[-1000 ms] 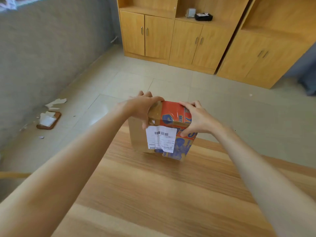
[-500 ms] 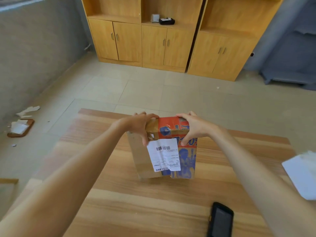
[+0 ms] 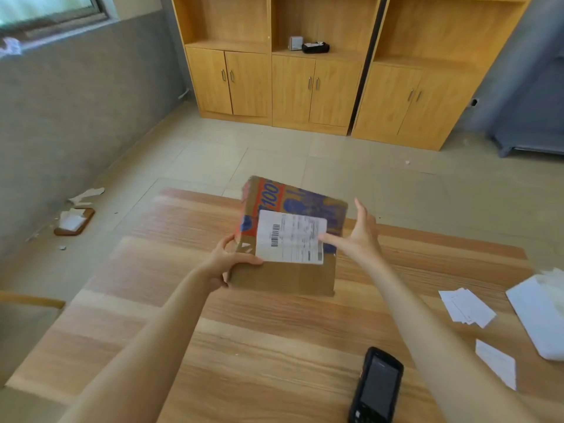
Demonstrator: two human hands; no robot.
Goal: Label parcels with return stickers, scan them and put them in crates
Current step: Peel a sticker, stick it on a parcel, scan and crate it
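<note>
In the middle of the frame our left hand [image 3: 227, 261] grips the parcel [image 3: 287, 236] by its left edge, so we should hold it still while our right hand [image 3: 355, 236], fingers open, presses the sticker [image 3: 290, 236] flat.

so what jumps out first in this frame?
The cardboard parcel at table centre, tilted toward the camera, its white barcode label facing up. The left hand grips its near-left corner; the right hand is open, fingers straight, at its right edge. A black handheld scanner lies near the table's front edge.
</note>
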